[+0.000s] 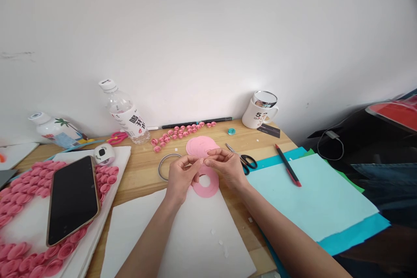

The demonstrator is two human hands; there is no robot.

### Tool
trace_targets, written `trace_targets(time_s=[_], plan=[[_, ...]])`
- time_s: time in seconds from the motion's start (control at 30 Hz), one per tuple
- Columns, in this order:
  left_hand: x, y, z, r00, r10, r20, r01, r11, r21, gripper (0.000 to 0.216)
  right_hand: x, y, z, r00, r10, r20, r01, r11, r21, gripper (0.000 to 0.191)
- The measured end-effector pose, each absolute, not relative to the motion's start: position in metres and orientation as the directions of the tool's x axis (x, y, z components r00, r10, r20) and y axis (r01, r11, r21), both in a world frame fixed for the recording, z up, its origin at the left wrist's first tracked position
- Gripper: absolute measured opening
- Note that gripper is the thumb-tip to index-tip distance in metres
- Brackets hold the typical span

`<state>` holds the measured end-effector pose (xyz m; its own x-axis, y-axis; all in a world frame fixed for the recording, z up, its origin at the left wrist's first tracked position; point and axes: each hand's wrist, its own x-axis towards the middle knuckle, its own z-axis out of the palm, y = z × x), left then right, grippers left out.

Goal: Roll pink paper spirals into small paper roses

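My left hand [183,177] and my right hand [230,167] meet over the desk, thumbs and forefingers pinched together at the top of a pink paper ring [210,189]. The ring hangs below the fingertips with a round hole in its middle; its upper edge is hidden by the fingers. Just behind lies a stack of pink paper discs [199,142]. Beyond it, small rolled pink paper roses [177,132] are scattered in a band. Left of my hands is a grey tape ring [159,167]; black-handled scissors [250,161] lie on the right.
White paper [140,221] with scraps lies under my arms. A phone [74,202] rests on a rose-covered board [122,156] at left. Bottles [128,117] and a mug [256,115] stand along the wall. Blue sheets [312,200] with a pen [288,166] are at right.
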<state>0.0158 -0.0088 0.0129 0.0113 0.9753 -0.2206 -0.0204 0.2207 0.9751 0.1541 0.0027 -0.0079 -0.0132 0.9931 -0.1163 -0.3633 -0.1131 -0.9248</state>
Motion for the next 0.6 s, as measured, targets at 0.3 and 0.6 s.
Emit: trace_targets(time_s=[0.3, 0.6], plan=[[0.0153, -0.0087, 0.0112, 0.02, 0.982, -0.189, -0.053, 0.19, 0.98, 0.027, 0.1547, 0.0034, -0.0137, -0.094, 0.992, -0.083, -0.395, -0.113, -0.912, 0.036], [0.0128, -0.0069, 0.0085, -0.016, 0.984, -0.177, -0.069, 0.175, 0.982, 0.027, 0.1544, 0.0033, -0.0095, -0.166, 0.976, -0.139, -0.455, -0.201, -0.867, 0.037]])
